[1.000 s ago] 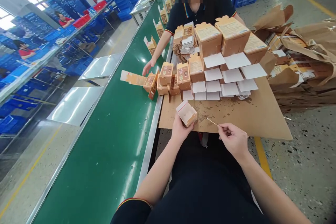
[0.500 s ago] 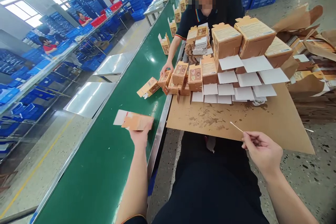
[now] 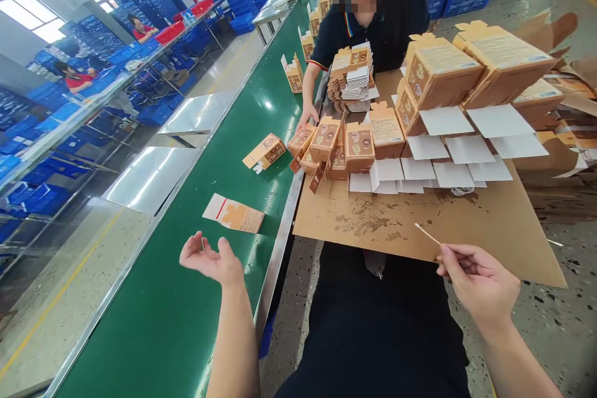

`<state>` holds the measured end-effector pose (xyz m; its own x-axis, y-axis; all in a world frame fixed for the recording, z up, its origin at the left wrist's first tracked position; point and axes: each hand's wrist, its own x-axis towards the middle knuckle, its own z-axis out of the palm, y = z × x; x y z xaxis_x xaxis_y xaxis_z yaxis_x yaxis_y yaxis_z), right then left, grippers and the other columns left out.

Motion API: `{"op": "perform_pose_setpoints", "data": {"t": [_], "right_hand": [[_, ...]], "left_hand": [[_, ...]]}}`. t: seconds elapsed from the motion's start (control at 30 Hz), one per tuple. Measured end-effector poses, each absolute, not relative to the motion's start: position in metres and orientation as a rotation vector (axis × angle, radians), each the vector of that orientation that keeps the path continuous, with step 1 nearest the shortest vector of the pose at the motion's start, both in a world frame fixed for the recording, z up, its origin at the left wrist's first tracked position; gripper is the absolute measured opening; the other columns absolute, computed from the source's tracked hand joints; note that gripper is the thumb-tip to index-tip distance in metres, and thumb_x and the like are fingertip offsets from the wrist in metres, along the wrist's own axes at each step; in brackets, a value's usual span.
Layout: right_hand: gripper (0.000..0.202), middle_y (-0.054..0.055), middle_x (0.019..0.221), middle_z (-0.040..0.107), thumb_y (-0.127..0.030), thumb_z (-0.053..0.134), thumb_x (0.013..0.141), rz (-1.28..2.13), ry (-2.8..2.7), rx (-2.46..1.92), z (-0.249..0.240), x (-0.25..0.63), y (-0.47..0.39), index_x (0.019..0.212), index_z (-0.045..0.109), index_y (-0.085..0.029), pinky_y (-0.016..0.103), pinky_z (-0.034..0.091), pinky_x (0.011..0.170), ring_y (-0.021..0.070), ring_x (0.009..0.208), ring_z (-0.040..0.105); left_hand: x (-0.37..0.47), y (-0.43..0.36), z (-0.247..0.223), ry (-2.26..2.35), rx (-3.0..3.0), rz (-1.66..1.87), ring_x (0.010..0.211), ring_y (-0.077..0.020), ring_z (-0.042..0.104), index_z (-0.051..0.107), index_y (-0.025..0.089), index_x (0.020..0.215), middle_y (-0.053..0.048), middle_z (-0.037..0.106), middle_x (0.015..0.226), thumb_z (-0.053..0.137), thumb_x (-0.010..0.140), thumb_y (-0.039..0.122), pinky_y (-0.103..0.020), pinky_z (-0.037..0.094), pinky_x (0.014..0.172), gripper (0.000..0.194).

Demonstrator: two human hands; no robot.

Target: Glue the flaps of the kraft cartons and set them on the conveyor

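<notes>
My left hand [image 3: 213,259] is over the green conveyor belt [image 3: 153,329], its fingers apart and nothing in them. Just beyond it lies an orange-brown carton [image 3: 243,216] with a white flap and a red strip, apart from the hand. My right hand [image 3: 482,280] pinches a cotton swab [image 3: 426,233] by its lower end, the white tip pointing up and left over the cardboard sheet [image 3: 336,224]. Dark wet-looking stains mark that sheet. Farther up the belt rests another carton [image 3: 265,151], lying on its side.
Stacked cartons [image 3: 443,74] with white flaps stand on the cardboard. A co-worker [image 3: 373,25] opposite has a hand [image 3: 308,117] on a carton at the belt's edge. A metal rail [image 3: 280,249] borders the belt. More cartons [image 3: 293,74] stand farther along it.
My left hand has let go of the carton, now lying on the belt, and moved left and toward me. Several stacked cartons have shifted right. The right hand still holds the swab, slightly lower.
</notes>
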<state>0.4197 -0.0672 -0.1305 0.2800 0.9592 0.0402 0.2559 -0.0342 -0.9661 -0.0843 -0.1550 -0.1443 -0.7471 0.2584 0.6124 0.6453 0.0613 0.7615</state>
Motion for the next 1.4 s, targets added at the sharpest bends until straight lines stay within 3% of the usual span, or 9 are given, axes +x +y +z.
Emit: {"op": "perform_pose_setpoints", "data": {"t": [0.17, 0.3, 0.47, 0.67, 0.83, 0.97, 1.13, 1.33, 1.4], "right_hand": [[0.045, 0.004, 0.058, 0.071, -0.066, 0.097, 0.077, 0.838, -1.169, -1.519, -0.127, 0.432, -0.071, 0.08, 0.085, -0.023, 0.03, 0.065, 0.047, 0.0209, 0.046, 0.069], [0.044, 0.003, 0.057, 0.07, -0.063, 0.098, 0.077, 0.817, -1.119, -1.479, -0.121, 0.432, -0.076, 0.081, 0.085, -0.022, 0.03, 0.065, 0.046, 0.0199, 0.044, 0.068], [0.039, 0.003, 0.06, 0.073, -0.059, 0.097, 0.082, 0.726, -1.11, -1.445, -0.114, 0.435, -0.089, 0.084, 0.086, -0.022, 0.03, 0.066, 0.048, 0.0184, 0.044, 0.068], [0.041, 0.004, 0.061, 0.073, -0.064, 0.097, 0.079, 0.711, -1.081, -1.504, -0.109, 0.442, -0.088, 0.084, 0.085, -0.025, 0.033, 0.065, 0.045, 0.0216, 0.046, 0.069], [0.039, 0.004, 0.061, 0.073, -0.062, 0.099, 0.076, 0.768, -1.103, -1.476, -0.107, 0.434, -0.08, 0.079, 0.084, -0.026, 0.034, 0.063, 0.042, 0.0222, 0.043, 0.067], [0.036, 0.004, 0.062, 0.074, -0.06, 0.098, 0.08, 0.767, -1.131, -1.425, -0.108, 0.424, -0.082, 0.08, 0.085, -0.026, 0.032, 0.064, 0.044, 0.0208, 0.044, 0.067], [0.03, 0.003, 0.063, 0.075, -0.055, 0.095, 0.084, 0.721, -1.098, -1.429, -0.103, 0.424, -0.095, 0.081, 0.087, -0.027, 0.03, 0.066, 0.047, 0.0196, 0.045, 0.068], [0.038, 0.005, 0.063, 0.075, -0.059, 0.1, 0.076, 0.723, -1.044, -1.474, -0.101, 0.435, -0.099, 0.077, 0.085, -0.024, 0.03, 0.065, 0.044, 0.0197, 0.043, 0.067], [0.038, 0.005, 0.063, 0.075, -0.06, 0.1, 0.076, 0.725, -1.034, -1.487, -0.1, 0.439, -0.098, 0.078, 0.085, -0.025, 0.032, 0.065, 0.043, 0.0204, 0.043, 0.067]], "left_hand": [[-0.038, -0.072, -0.1, -1.964, -1.336, -1.722, 0.131, -0.0293, 0.069, 0.05, 0.027, 0.135, -0.011, 0.061, 0.131, 0.065, 0.095, 0.033, -0.057, 0.053, 0.124, 0.043], [-0.027, -0.013, -0.062, -2.226, -1.513, -1.207, 0.148, -0.0401, 0.057, 0.061, 0.024, 0.138, -0.017, 0.063, 0.142, 0.076, 0.085, 0.027, -0.069, 0.036, 0.135, 0.055], [-0.055, -0.032, -0.052, -2.346, -1.488, -0.919, 0.14, -0.0432, 0.062, 0.069, 0.025, 0.122, -0.016, 0.067, 0.137, 0.076, 0.086, 0.031, -0.07, 0.039, 0.129, 0.037], [-0.075, -0.076, -0.073, -2.225, -1.259, -1.141, 0.146, -0.0405, 0.057, 0.066, 0.021, 0.13, -0.019, 0.063, 0.144, 0.076, 0.085, 0.031, -0.062, 0.041, 0.13, 0.047], [-0.072, -0.006, -0.07, -2.296, -1.297, -1.61, 0.131, -0.0266, 0.068, 0.065, 0.023, 0.129, -0.01, 0.069, 0.133, 0.066, 0.095, 0.032, -0.044, 0.052, 0.121, 0.035], [-0.046, 0.075, -0.073, -2.904, -1.478, -1.289, 0.118, -0.029, 0.073, 0.071, 0.02, 0.11, -0.013, 0.078, 0.121, 0.073, 0.092, 0.033, -0.041, 0.058, 0.107, 0.023], [-0.023, 0.094, -0.09, -2.976, -1.592, -1.114, 0.092, -0.0296, 0.073, 0.071, 0.021, 0.087, -0.01, 0.079, 0.091, 0.073, 0.088, 0.03, -0.041, 0.058, 0.09, 0.009], [-0.043, 0.06, -0.067, -2.704, -1.507, -1.11, 0.114, -0.0349, 0.069, 0.071, 0.022, 0.094, -0.014, 0.074, 0.1, 0.058, 0.096, 0.029, -0.047, 0.052, 0.11, 0.014], [-0.056, 0.033, -0.054, -2.522, -1.458, -1.136, 0.112, -0.0342, 0.069, 0.073, 0.022, 0.1, -0.013, 0.073, 0.103, 0.059, 0.096, 0.031, -0.048, 0.052, 0.11, 0.017]]}}
